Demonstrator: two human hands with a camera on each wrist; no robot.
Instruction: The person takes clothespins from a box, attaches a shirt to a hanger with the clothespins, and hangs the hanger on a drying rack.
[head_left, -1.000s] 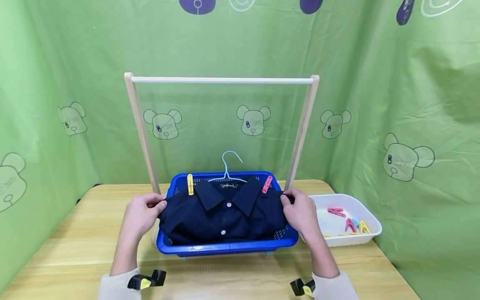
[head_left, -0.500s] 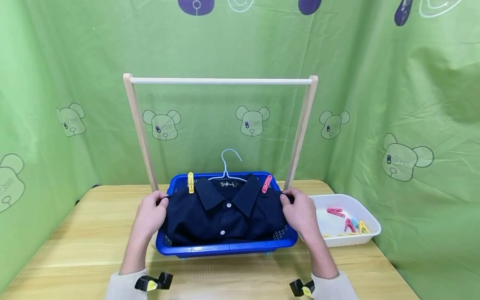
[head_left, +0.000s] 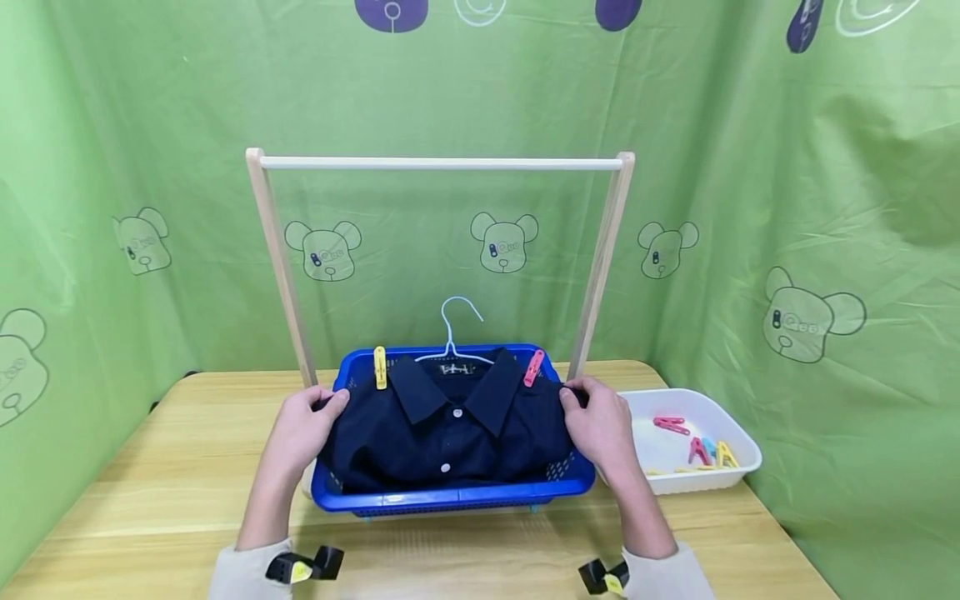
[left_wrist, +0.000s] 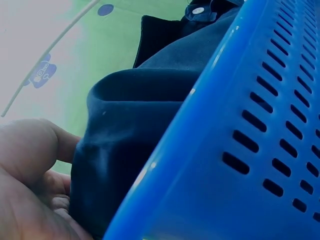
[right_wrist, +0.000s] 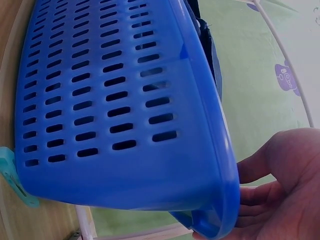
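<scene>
A dark navy collared shirt (head_left: 457, 442) lies in a blue plastic basket (head_left: 450, 500), on a light wire hanger (head_left: 450, 333) whose hook stands above the collar. A yellow clothespin (head_left: 380, 368) clips one shoulder and a pink clothespin (head_left: 534, 368) the other. My left hand (head_left: 300, 425) pinches the cloth at the left shoulder between thumb and fingers; the left wrist view shows the same hand (left_wrist: 35, 175) against the draped fabric. At the opposite shoulder my right hand (head_left: 600, 421) pinches the shirt. The basket rim hides its fingertips in the right wrist view.
A wooden rack with a white rod (head_left: 442, 163) rises around the basket. Right of it, a white tray (head_left: 750, 458) holds several loose clothespins. A teal clothespin (right_wrist: 17, 180) is beside the basket's base. Green curtains (head_left: 442, 83) enclose the wooden table (head_left: 172, 475).
My left hand has moved slightly to the right and shifted its hold on the left shoulder. The hanger hook has risen a little. The right hand stays in place.
</scene>
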